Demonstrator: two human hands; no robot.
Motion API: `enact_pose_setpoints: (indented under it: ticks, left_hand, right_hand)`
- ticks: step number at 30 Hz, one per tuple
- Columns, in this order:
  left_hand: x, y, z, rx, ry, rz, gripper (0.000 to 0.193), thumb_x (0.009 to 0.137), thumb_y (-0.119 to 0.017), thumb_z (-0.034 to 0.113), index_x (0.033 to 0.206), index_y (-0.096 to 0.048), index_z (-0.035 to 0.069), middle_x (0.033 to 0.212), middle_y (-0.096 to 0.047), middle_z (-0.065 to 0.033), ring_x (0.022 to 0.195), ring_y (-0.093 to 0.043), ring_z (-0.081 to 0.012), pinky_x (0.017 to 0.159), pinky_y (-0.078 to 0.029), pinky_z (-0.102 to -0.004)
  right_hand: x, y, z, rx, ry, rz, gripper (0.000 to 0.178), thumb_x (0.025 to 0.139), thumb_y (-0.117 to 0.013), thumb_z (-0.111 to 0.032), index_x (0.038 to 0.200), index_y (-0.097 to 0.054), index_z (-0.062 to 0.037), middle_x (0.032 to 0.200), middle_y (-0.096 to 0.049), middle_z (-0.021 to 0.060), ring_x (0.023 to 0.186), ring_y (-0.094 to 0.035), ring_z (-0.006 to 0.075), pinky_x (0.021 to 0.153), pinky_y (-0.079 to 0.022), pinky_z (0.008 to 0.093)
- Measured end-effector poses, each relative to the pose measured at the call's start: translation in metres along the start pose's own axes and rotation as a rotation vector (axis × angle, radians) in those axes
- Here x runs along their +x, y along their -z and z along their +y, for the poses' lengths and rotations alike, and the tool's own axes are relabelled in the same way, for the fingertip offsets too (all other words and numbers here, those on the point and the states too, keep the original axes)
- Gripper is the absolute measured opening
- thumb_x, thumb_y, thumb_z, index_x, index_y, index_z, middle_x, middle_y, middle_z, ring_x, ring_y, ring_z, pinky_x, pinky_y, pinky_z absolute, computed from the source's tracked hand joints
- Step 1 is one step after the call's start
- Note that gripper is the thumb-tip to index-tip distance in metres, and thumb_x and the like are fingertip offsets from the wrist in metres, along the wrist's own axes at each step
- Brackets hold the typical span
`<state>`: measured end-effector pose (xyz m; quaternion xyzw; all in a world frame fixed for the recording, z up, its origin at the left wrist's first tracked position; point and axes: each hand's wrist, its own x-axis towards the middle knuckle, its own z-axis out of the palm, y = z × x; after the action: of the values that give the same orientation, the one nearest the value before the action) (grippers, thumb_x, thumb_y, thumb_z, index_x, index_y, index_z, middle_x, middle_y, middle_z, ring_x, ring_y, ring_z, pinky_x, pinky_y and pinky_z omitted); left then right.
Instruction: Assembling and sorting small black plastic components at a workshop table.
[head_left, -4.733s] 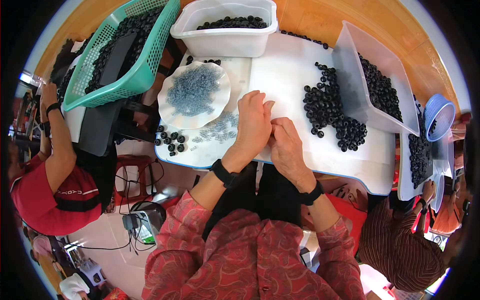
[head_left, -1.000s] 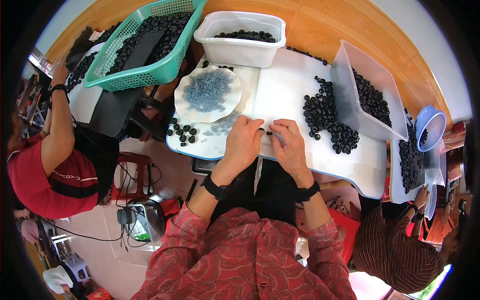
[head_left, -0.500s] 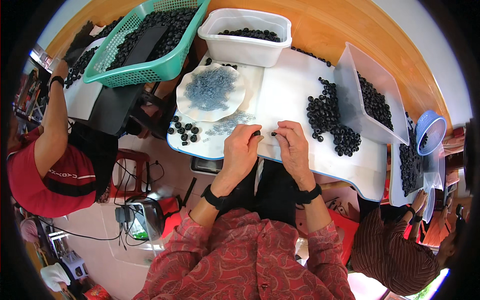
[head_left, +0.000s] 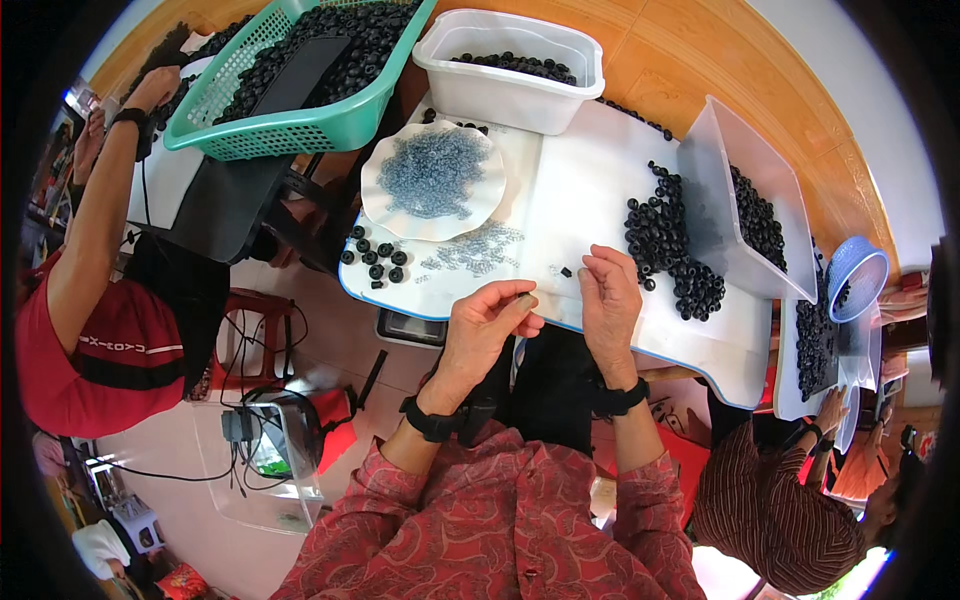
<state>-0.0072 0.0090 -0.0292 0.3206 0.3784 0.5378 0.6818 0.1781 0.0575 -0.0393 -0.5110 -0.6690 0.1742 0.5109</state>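
Note:
My left hand [head_left: 485, 322] is curled at the near edge of the white tabletop [head_left: 590, 180], thumb and forefinger pinched on a small dark piece. My right hand [head_left: 608, 298] rests a little to the right, its fingertips bunched together; whether they hold anything is too small to tell. One black ring [head_left: 565, 271] lies just left of those fingertips. A pile of black rings [head_left: 665, 240] sits right of my right hand. Small clear bits [head_left: 470, 250] are scattered ahead of my left hand, below a white scalloped plate [head_left: 385, 205] heaped with the same bits.
A tilted clear bin [head_left: 715, 150] of black rings stands at the right, a white tub [head_left: 500, 95] at the back, a green basket [head_left: 290, 130] of rings at the back left. A few rings [head_left: 375, 260] lie at the table's left. Seated people flank me: a red shirt [head_left: 90, 350], a striped shirt [head_left: 770, 510].
My hands, pressed close together over the table edge before, have parted. The left hand drew back toward me and to the left; the right stayed near the single ring.

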Motion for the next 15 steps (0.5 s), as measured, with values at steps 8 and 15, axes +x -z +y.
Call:
enact_pose_setpoints:
  ticks: [8,15]
  left_hand:
    - [-0.001,0.009,-0.007,-0.093,0.025,-0.005,0.025,0.098,-0.059,0.006,0.121,-0.063,-0.002,0.108,-0.069,-0.0124,0.087,-0.070,-0.0179,0.078,-0.059,-0.0303]
    - [-0.003,0.011,-0.008,-0.141,0.022,-0.035,0.024,0.098,-0.059,0.006,0.120,-0.064,-0.002,0.108,-0.069,-0.0126,0.087,-0.070,-0.0178,0.079,-0.060,-0.0308]
  right_hand:
    - [-0.005,0.000,-0.005,-0.060,0.017,0.030,0.015,0.085,-0.063,0.011,0.099,-0.064,0.0043,0.112,-0.060,0.0147,0.092,-0.064,0.0223,0.077,-0.055,0.0285]
    - [-0.001,0.001,-0.019,-0.156,0.078,-0.055,0.022,0.086,-0.063,0.009,0.107,-0.066,0.0018,0.112,-0.058,0.0149,0.091,-0.063,0.0233,0.075,-0.054,0.0291]
